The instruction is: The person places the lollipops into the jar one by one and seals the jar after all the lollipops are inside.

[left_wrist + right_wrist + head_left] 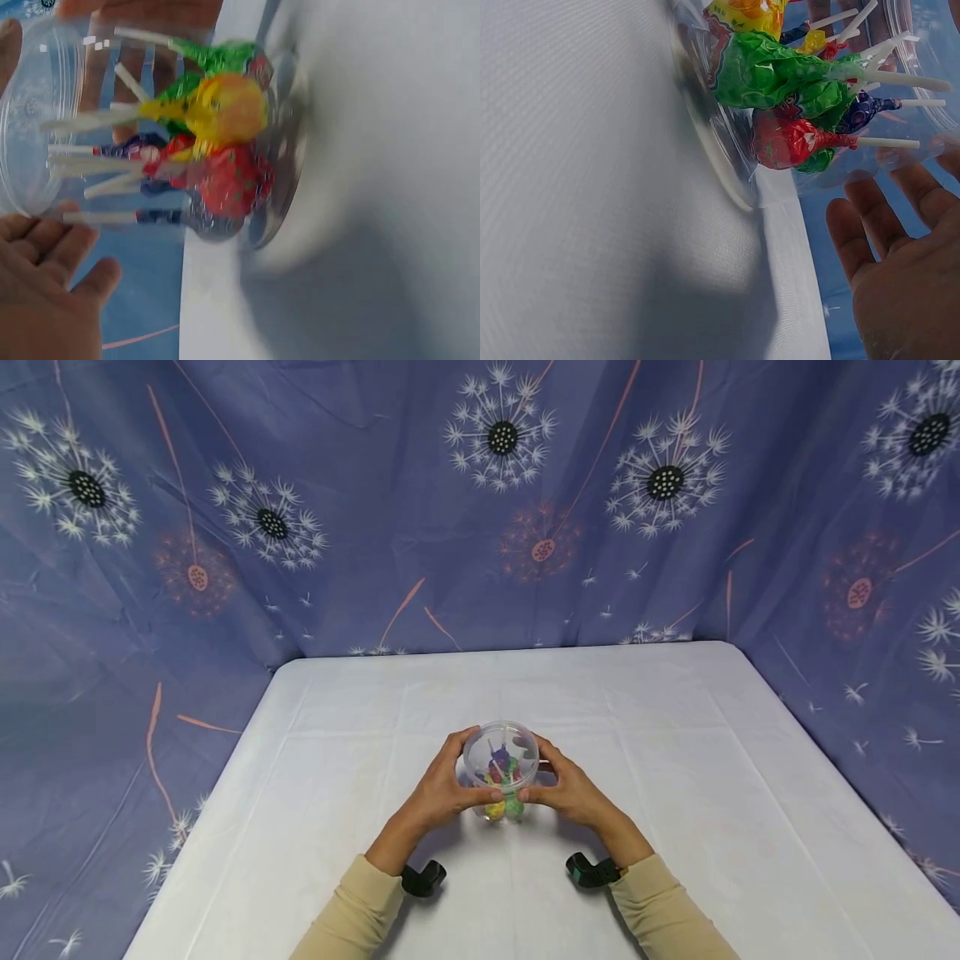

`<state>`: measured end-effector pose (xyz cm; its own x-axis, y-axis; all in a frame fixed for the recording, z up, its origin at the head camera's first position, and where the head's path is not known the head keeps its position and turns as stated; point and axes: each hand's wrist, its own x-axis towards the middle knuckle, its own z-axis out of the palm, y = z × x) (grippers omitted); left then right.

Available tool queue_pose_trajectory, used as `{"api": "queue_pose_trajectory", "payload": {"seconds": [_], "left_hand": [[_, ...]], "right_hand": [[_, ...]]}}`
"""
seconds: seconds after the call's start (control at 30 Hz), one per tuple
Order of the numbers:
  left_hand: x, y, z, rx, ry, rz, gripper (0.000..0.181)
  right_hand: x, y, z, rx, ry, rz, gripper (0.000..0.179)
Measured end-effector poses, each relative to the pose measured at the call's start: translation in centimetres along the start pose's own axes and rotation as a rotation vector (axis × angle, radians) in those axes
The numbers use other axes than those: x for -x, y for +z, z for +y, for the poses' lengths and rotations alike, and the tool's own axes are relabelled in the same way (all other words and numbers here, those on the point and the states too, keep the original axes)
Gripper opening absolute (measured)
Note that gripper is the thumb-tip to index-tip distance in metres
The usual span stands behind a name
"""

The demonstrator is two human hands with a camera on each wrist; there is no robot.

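A clear plastic jar (504, 724) stands between the two hands, its round rim at the top. Through its wall show several wrapped lollipops (502, 766), heads down and white sticks up. The left hand (442, 781) grips the jar's left side, thumb across the front near the rim. On the right side the right hand (570, 785) holds it the same way. In the left wrist view, a yellow lollipop (229, 112) and a red one (225, 180) show close up. A green lollipop (754, 71) is nearest in the right wrist view. The jar's base is close over the tablecloth.
A white cloth (360, 727) covers the table. Behind and at both sides hangs a blue curtain (390, 510) with dandelion prints. Black wrist cameras (423, 878) sit by both sleeve cuffs. The jar's shadow (330, 285) falls on the cloth.
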<state>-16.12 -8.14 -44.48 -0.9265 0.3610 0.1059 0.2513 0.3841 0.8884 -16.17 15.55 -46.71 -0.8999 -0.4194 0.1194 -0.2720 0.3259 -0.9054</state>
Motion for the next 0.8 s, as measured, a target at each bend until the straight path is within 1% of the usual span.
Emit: {"api": "queue_pose_trajectory", "payload": {"seconds": [0.2, 0.27, 0.33, 0.43, 0.67, 0.7, 0.77, 0.8], "left_hand": [[-0.8, -1.2, -0.4, 0.021, 0.027, -0.131, 0.093], [-1.1, -1.6, -0.4, 0.023, 0.038, -0.162, 0.091], [-1.2, -1.8, -0.5, 0.031, 0.047, -0.180, 0.090], [-1.3, -1.9, -0.6, 0.055, 0.058, -0.185, 0.089], [-1.2, -1.4, -0.6, 0.081, 0.064, -0.152, 0.089], [-1.2, -1.4, -0.7, 0.082, 0.073, -0.147, 0.088], [-1.1, -1.3, -0.6, 0.092, 0.073, -0.139, 0.089], [-1.0, -1.4, -0.1, 0.095, 0.067, -0.138, 0.090]], "right_hand": [[0.0, 0.0, 0.0, -0.007, 0.023, 0.001, 0.084], [0.0, 0.0, 0.0, -0.010, 0.026, 0.000, 0.084], [0.0, 0.0, 0.1, -0.011, 0.027, -0.002, 0.084], [0.0, -0.1, 0.0, -0.003, 0.031, -0.009, 0.084], [0.1, -0.2, -0.2, 0.011, 0.042, -0.006, 0.084], [0.0, -0.3, -0.2, 0.011, 0.041, -0.007, 0.083], [0.1, -0.3, -0.1, 0.013, 0.044, -0.009, 0.083], [0.1, -0.3, -0.1, 0.015, 0.047, -0.009, 0.083]]}}
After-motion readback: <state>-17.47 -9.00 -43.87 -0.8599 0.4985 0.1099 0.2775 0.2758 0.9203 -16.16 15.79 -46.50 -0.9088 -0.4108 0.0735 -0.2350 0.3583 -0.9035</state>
